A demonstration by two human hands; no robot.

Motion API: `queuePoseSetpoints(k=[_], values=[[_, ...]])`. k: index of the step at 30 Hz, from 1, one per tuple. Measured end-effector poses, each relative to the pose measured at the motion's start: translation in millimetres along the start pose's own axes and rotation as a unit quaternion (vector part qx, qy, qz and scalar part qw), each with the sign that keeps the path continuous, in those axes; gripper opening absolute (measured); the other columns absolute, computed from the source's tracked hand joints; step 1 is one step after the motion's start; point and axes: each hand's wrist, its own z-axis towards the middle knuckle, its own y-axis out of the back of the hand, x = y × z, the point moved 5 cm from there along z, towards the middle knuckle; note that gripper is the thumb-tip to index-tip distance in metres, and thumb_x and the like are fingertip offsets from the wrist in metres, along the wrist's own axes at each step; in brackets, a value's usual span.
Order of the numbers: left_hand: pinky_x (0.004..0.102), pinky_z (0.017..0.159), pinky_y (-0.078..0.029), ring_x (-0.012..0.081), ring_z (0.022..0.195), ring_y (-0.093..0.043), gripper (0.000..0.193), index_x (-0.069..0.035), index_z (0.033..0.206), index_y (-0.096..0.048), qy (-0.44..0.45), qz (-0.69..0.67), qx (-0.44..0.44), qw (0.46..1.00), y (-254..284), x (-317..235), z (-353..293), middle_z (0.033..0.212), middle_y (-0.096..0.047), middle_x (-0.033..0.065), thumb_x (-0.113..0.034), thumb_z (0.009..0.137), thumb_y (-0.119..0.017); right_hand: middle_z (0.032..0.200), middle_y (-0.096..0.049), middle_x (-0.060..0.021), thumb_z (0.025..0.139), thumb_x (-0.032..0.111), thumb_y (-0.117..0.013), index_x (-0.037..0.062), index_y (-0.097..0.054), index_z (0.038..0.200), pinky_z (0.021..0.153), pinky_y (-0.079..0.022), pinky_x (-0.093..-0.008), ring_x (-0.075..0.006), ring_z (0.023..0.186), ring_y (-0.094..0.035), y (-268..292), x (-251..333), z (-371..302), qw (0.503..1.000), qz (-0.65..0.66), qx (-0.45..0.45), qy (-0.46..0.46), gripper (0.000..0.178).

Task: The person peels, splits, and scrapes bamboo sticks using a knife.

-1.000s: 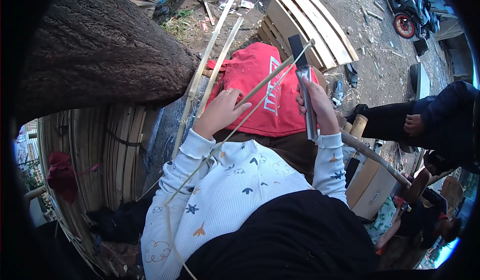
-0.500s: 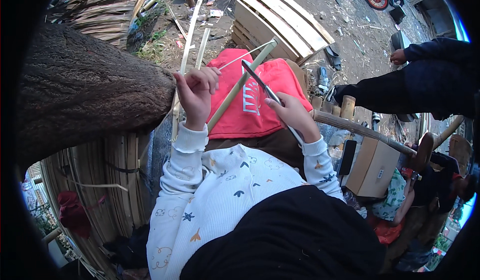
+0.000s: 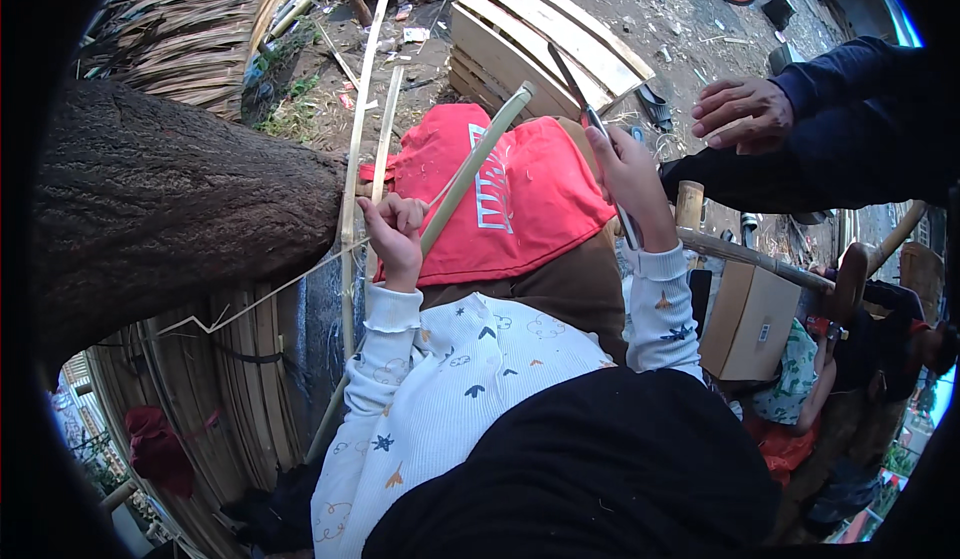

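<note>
My left hand (image 3: 398,241) is closed, fingers curled around a thin bamboo sliver (image 3: 290,281) whose loose, kinked tail hangs out to the left. Forward of that hand the sliver runs up along a wider pale-green bamboo strip (image 3: 480,164), which slants across the red cloth (image 3: 540,199) on my lap. The strip's lower end disappears beside my left hand. My right hand (image 3: 632,184) grips a long knife (image 3: 572,77), blade pointing forward and up, apart from the bamboo. The knife's handle end shows below the hand.
A slatted wooden crate (image 3: 545,39) stands ahead. A thick tree trunk (image 3: 190,169) fills the left, above stacked bamboo slats (image 3: 250,399). At right, another person's hand (image 3: 745,114) reaches in near my knife hand. A bamboo pole (image 3: 750,257) and cardboard box (image 3: 750,321) lie at right.
My right hand with the knife has moved right, away from the bamboo strip. My left hand has lowered, and the sliver's tail now trails farther left. The other person's hand has come closer.
</note>
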Motion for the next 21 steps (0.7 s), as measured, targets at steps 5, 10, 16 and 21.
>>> queuePoseSetpoints(k=[5,10,16,21], values=[[0.0310,0.060,-0.032,0.0116,0.046,-0.018,0.063,-0.014,0.056,-0.026,0.056,-0.005,-0.012,0.998,13,30,-11,0.048,-0.019,-0.0035,-0.059,0.099,-0.025,0.058,-0.047,0.0009,0.099,0.039,-0.049,0.0059,-0.053,0.090,0.039,-0.035,-0.0223,-0.0067,0.041,-0.043,-18,12,12,0.991,0.107,0.072,-0.044,0.035],[0.0309,0.059,-0.032,0.0116,0.045,-0.017,0.063,-0.014,0.056,-0.025,0.093,-0.131,-0.046,0.986,31,41,-4,0.048,-0.019,-0.0034,-0.060,0.099,-0.024,0.103,-0.057,-0.0093,0.099,0.032,-0.051,0.0046,-0.054,0.118,0.072,-0.047,-0.0312,-0.0172,0.083,-0.058,-20,25,20,0.990,-0.117,0.069,0.043,0.033],[0.0311,0.057,-0.030,0.0118,0.044,-0.016,0.063,-0.015,0.054,-0.026,0.069,-0.069,-0.034,0.995,21,36,-8,0.046,-0.018,-0.0034,-0.059,0.099,-0.024,0.095,-0.065,-0.0111,0.098,0.044,-0.047,0.0051,-0.055,0.119,0.067,-0.053,-0.0340,-0.0203,0.079,-0.065,-25,6,26,0.990,-0.030,0.129,0.046,0.045],[0.0299,0.061,-0.036,0.0123,0.045,-0.022,0.066,-0.014,0.054,-0.025,0.032,0.036,-0.046,0.998,17,37,-15,0.047,-0.020,-0.0036,-0.062,0.098,-0.021,0.066,-0.056,-0.0043,0.101,0.047,-0.034,0.0039,-0.055,0.097,0.040,-0.047,-0.0247,-0.0128,0.048,-0.055,-27,-20,45,0.951,0.291,0.080,-0.061,0.048]])
